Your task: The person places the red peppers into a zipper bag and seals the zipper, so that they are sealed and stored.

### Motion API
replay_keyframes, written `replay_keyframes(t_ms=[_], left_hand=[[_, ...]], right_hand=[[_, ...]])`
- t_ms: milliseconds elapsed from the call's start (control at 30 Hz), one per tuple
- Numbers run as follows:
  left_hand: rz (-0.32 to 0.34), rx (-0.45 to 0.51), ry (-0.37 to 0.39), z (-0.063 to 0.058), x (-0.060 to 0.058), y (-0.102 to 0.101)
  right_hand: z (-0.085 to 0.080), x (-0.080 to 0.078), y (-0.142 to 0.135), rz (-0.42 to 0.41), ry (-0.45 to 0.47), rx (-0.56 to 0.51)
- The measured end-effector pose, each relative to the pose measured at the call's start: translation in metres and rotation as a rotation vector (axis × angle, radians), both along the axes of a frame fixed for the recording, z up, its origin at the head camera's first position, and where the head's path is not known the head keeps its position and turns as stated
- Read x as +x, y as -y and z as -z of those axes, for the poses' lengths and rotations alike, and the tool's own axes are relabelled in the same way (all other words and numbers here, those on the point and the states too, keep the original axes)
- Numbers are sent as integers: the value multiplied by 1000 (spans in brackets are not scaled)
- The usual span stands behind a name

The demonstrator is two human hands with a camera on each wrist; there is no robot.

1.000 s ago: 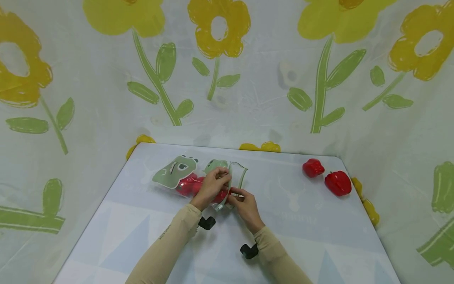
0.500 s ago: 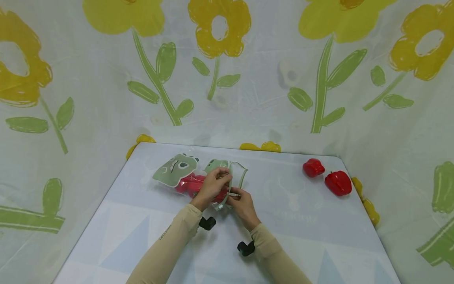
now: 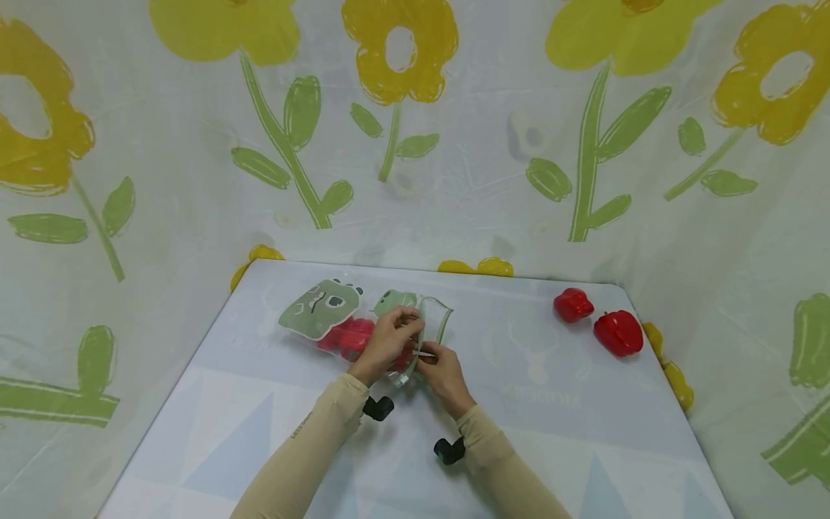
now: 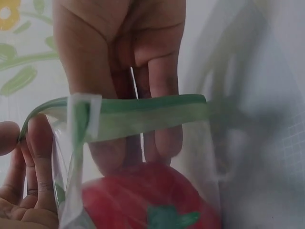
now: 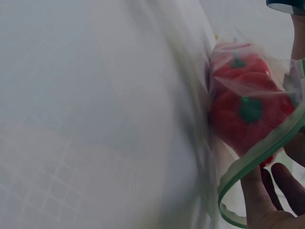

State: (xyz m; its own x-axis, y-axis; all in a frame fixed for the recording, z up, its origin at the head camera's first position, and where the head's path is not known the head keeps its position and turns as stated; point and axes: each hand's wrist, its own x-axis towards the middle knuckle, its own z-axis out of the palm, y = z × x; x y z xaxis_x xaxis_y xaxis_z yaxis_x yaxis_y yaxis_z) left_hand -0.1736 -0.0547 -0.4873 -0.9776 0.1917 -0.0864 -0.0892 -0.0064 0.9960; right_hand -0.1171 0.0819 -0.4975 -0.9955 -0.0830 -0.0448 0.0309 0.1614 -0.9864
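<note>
A clear zip bag [image 3: 324, 310] with green cartoon prints lies on its side on the table. Red bell peppers [image 5: 248, 112] with green stems show through its plastic. My left hand [image 3: 387, 340] is at the bag's mouth. In the left wrist view its fingers [image 4: 167, 138] reach down straight past the green zip strip [image 4: 157, 105], close to a pepper [image 4: 138, 195]; whether they are inside or behind the plastic is unclear. On the other side of the mouth, my right hand [image 3: 447, 375] pinches the strip's edge between thumb and finger.
Two loose red bell peppers, a smaller one [image 3: 573, 305] and a larger one [image 3: 619, 333], lie near the right back edge of the table [image 3: 545, 447]. A flower-printed curtain [image 3: 480, 158] hangs behind and on both sides. Black wrist cameras sit under both wrists.
My right hand and wrist have shifted slightly left and up. The peppers in the bag have moved a little left, and the printed plastic has creased differently. My left hand stays put.
</note>
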Motion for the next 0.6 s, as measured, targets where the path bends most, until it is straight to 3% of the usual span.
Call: replay_keyframes(t_ms=[200,600], left_hand=[[-3,-22,3,1,-1,0],[8,-48,9,6,0,0]], right_hand=[[33,-13,-6,26,-17,-17],[13,-4,-12,3,-4,-34]])
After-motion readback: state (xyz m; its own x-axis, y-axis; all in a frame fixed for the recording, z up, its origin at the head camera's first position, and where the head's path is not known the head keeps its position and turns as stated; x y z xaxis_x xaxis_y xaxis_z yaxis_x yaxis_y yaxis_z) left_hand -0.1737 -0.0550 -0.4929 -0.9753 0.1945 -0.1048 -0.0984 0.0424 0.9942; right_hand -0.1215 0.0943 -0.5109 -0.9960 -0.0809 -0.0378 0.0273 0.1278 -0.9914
